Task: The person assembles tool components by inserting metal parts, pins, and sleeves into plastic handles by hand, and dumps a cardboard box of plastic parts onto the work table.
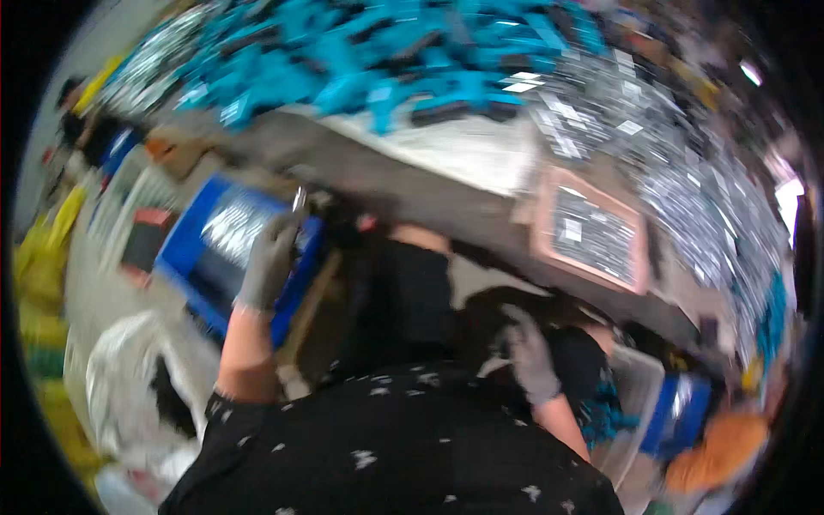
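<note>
My left hand [273, 257], in a grey glove, is over the right side of a blue bin [184, 227] on the left. Its fingers seem closed around a small shiny metal piece [299, 200], whose kind is blurred. Silvery parts [236, 230] lie in that bin. My right hand [530, 354], gloved alike, is low over the gap between my knees. Motion smears its fingers, and whether they hold anything is unclear.
A heap of teal and black pieces [343, 60] covers the bench's far side, with silvery parts [592, 107] to the right. A pink-edged tray [542, 227] of metal parts sits at the bench edge. A white bag [120, 356] stands left, a clear bin [639, 395] right.
</note>
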Action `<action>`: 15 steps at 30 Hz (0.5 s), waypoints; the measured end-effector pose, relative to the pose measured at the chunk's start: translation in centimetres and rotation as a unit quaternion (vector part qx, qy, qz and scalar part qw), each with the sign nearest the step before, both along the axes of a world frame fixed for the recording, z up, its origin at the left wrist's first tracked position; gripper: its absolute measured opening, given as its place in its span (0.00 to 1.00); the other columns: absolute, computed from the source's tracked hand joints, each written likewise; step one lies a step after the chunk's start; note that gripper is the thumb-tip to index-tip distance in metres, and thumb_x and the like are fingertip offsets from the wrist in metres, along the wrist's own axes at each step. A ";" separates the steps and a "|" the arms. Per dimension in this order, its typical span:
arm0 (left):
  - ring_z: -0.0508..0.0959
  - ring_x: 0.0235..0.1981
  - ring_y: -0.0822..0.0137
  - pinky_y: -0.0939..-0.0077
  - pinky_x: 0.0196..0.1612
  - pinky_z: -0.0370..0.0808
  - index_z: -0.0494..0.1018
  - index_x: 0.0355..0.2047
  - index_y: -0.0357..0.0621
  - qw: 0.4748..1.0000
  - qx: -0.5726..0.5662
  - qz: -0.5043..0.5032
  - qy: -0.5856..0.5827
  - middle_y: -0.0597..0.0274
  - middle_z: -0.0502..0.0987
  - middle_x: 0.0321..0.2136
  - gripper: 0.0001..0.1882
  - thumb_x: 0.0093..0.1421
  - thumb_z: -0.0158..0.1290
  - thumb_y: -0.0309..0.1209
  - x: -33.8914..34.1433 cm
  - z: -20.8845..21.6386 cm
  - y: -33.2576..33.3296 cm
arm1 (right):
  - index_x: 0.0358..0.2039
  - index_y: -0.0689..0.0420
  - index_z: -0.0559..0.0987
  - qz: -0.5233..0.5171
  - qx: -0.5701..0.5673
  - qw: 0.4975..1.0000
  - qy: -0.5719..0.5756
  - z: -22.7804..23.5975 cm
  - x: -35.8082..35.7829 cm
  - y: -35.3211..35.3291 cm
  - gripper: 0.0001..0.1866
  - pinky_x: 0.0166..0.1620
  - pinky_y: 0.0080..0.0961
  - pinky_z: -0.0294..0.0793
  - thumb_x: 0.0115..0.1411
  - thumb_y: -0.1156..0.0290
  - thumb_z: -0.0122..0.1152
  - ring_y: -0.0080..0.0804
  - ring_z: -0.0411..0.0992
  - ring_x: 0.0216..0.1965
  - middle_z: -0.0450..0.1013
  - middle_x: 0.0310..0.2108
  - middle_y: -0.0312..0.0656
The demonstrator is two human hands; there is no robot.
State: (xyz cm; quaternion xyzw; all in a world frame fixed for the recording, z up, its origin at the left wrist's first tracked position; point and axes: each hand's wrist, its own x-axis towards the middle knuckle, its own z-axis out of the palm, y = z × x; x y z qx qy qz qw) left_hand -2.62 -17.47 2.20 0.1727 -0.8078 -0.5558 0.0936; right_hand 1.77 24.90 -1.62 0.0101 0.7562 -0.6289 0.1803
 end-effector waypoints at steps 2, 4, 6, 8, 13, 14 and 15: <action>0.68 0.19 0.76 0.78 0.22 0.66 0.77 0.46 0.41 0.990 -0.024 0.133 0.048 0.68 0.70 0.22 0.16 0.66 0.44 0.36 0.8 0.3 -5.3 | 0.61 0.55 0.68 -0.007 -0.019 0.999 0.032 -2.2 -0.2 0.7 0.20 0.36 0.23 0.71 0.70 0.67 0.48 0.23 0.70 0.30 0.73 0.29 0.37; 0.68 0.19 0.76 0.79 0.22 0.66 0.77 0.45 0.42 0.965 -0.008 0.245 0.091 0.68 0.70 0.20 0.17 0.66 0.43 0.35 2.3 -1.1 -11.3 | 0.59 0.57 0.70 -0.018 0.003 0.999 0.028 -2.6 -0.6 0.8 0.19 0.35 0.21 0.71 0.71 0.65 0.47 0.22 0.70 0.29 0.73 0.29 0.36; 0.68 0.19 0.76 0.79 0.22 0.66 0.78 0.44 0.42 0.953 0.004 0.291 0.081 0.68 0.70 0.20 0.16 0.65 0.44 0.35 3.3 -2.0 -13.9 | 0.57 0.58 0.71 -0.027 -0.030 0.999 -0.007 -2.0 -1.1 0.4 0.18 0.34 0.21 0.71 0.71 0.64 0.47 0.21 0.70 0.29 0.73 0.28 0.36; 0.68 0.19 0.77 0.79 0.22 0.66 0.79 0.43 0.42 0.943 0.024 0.322 0.077 0.68 0.70 0.20 0.16 0.64 0.45 0.35 3.6 -3.2 -15.0 | 0.55 0.59 0.72 -0.025 -0.012 0.999 0.017 -2.0 -1.6 0.5 0.18 0.33 0.20 0.70 0.71 0.63 0.47 0.21 0.70 0.28 0.72 0.27 0.37; 0.79 0.28 0.63 0.71 0.35 0.75 0.81 0.39 0.38 0.971 -0.085 0.217 -0.053 0.55 0.81 0.30 0.17 0.56 0.55 0.37 1.4 -7.6 -14.7 | 0.54 0.60 0.73 -0.033 0.009 0.999 0.007 -3.3 -1.6 0.9 0.18 0.33 0.20 0.70 0.71 0.63 0.46 0.22 0.70 0.27 0.73 0.27 0.37; 0.82 0.31 0.59 0.68 0.38 0.76 0.80 0.40 0.36 0.967 -0.139 0.177 -0.117 0.50 0.82 0.31 0.19 0.54 0.56 0.38 0.7 -8.0 -14.0 | 0.53 0.60 0.74 -0.030 0.016 0.999 0.005 -3.6 -1.6 1.1 0.18 0.32 0.21 0.71 0.71 0.63 0.46 0.22 0.70 0.27 0.73 0.27 0.38; 0.83 0.36 0.52 0.61 0.42 0.77 0.80 0.40 0.37 0.949 -0.239 0.145 -0.143 0.44 0.82 0.31 0.20 0.54 0.55 0.39 0.3 -10.1 -15.7 | 0.53 0.60 0.74 -0.027 0.013 1.000 0.006 -3.9 -1.6 1.1 0.18 0.32 0.21 0.71 0.71 0.63 0.46 0.22 0.70 0.27 0.73 0.27 0.38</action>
